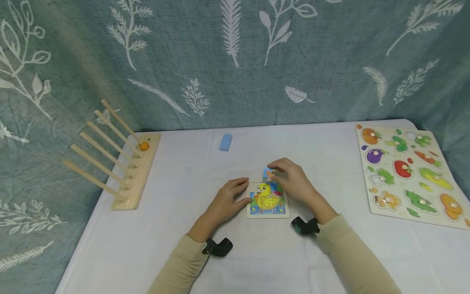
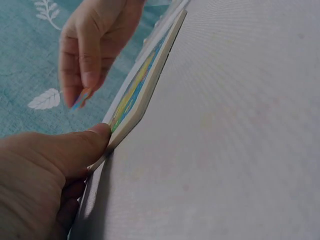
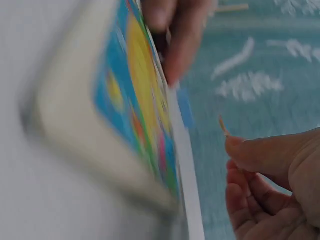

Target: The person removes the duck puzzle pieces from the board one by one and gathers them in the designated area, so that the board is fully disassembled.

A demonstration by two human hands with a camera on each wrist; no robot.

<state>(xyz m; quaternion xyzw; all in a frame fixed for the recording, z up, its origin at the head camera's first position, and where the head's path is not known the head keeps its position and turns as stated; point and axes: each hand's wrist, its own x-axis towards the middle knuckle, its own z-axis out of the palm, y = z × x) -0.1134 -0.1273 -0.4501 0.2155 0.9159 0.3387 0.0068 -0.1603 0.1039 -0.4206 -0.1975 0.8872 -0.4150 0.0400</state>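
A small square jigsaw puzzle board [image 1: 285, 214] with a pale frame and a yellow duck picture lies on the white table. My left hand [image 1: 228, 204] holds its left side, thumb over the frame edge [image 2: 136, 117] and fingers near the far left corner. Beyond the board's far edge, my right hand [image 1: 291, 179] pinches a blue and orange puzzle piece [image 1: 267, 174] between thumb and fingertips. In the left wrist view the puzzle piece [image 2: 80, 100] shows tilted, raised off the board. The right wrist view catches only its thin edge [image 3: 223, 125].
At the left stands a wooden rack [image 1: 141, 179] of slanted pegs, with an orange bead [image 1: 144, 145] on its far peg. Toward the back lies a blue block [image 1: 225, 142]. A vegetable knob puzzle [image 1: 389, 171] covers the right side. A leaf-patterned green cloth [image 1: 253, 98] hangs behind.
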